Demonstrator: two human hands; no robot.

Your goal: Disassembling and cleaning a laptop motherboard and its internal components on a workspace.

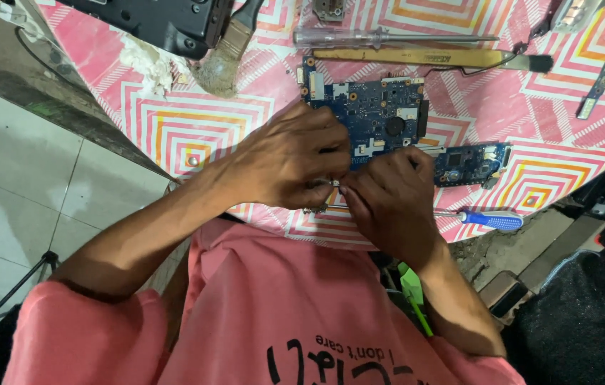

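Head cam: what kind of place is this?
Likely an informal electronics repair spot. A bare blue circuit board lies on a pink patterned table, with screwdrivers and a brush nearby. Both hands pinch a small part beside it.

circuit board [377, 114] on table [174, 121], behind hands

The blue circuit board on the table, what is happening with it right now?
A person in a pink shirt bends over a blue circuit board that lies on a table with a pink patterned cloth. The left hand and the right hand meet at the near edge of the board and pinch something small between the fingers; what it is cannot be told. A blue-handled screwdriver lies beside the right hand, untouched. A brush and a clear-handled screwdriver lie farther back.
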